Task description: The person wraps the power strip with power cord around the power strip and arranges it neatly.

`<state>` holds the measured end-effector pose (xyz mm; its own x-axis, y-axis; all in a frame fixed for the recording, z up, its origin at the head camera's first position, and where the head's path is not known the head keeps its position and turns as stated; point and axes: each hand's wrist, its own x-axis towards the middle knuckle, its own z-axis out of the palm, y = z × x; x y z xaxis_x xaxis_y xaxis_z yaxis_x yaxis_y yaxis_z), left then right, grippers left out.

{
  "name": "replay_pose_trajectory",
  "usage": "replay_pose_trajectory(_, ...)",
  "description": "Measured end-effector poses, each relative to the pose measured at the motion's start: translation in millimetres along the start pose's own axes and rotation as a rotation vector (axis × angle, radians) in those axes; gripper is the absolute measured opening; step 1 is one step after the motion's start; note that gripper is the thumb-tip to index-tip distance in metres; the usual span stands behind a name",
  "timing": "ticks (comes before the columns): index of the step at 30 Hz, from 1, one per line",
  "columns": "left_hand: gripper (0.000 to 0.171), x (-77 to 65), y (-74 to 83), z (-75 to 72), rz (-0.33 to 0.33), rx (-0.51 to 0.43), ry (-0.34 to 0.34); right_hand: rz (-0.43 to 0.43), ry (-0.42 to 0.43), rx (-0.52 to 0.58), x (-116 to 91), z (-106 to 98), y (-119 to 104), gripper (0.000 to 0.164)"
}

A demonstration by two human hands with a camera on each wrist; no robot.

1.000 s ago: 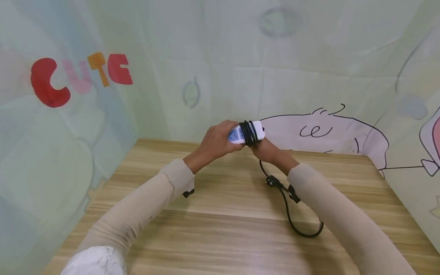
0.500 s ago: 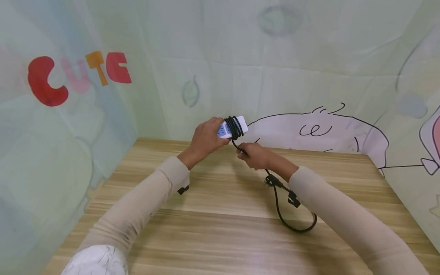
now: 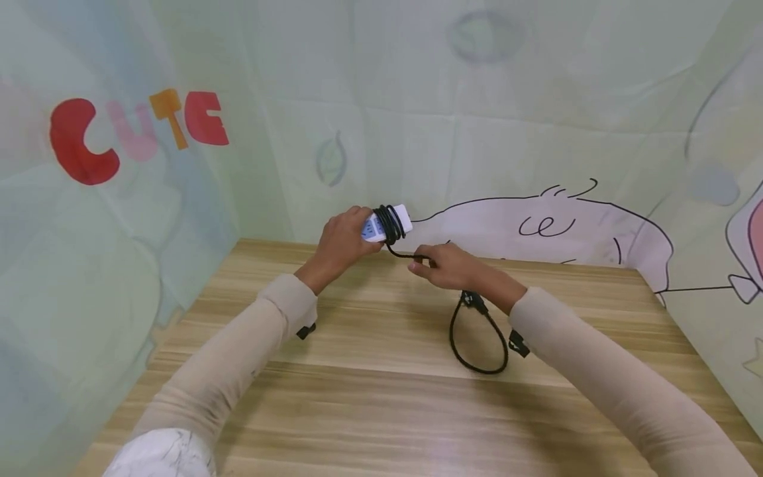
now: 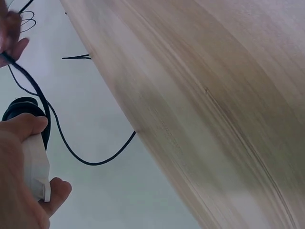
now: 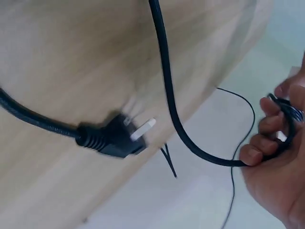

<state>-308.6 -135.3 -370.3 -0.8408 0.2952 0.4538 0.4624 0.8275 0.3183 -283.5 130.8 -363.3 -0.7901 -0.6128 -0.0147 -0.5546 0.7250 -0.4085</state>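
In the head view my left hand [image 3: 342,242] grips one end of a white power strip [image 3: 403,218] with blue socket faces, held up above the table's far edge. Several turns of black cord [image 3: 390,224] are wound round the strip. A short span of cord runs from the coil to my right hand [image 3: 453,266], whose curled fingers hold it. Below that hand hang the plug [image 3: 473,301] and a loop of cord [image 3: 481,371]. The right wrist view shows the plug [image 5: 114,138] closer, with its pale prong. The left thumb lies against the strip [image 4: 37,164] in the left wrist view.
The wood-grain table [image 3: 369,411] spreads beneath both arms. Behind it hangs a printed cloth backdrop [image 3: 381,152], and another printed side [image 3: 89,265] with coloured letters stands at the left. Small black pieces [image 3: 518,343] show at the sleeve cuffs.
My left hand has moved left with the power strip. The right hand, at first against the strip, has drawn away with the cord in its fingers. The hanging loop has shifted left and up.
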Motion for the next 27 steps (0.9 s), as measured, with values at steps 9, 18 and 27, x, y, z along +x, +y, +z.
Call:
replay_pose_trajectory(9,0.057,-5.6,5.4,7.5,0.108,-0.028,-0.069,-0.346,0.267,-0.189,13.6,-23.2,-2.4,0.020)
replay_pose_trajectory(18,0.062,-7.9,7.8,10.8,0.282,-0.064,-0.171,-0.460,0.242,-0.181,17.0,-33.6,-4.5,0.007)
replay_pose_trajectory(27,0.062,-10.9,10.7,9.9,0.403,-0.218,-0.190,-0.492,0.243,-0.057,23.5,-34.1,3.2,0.014)
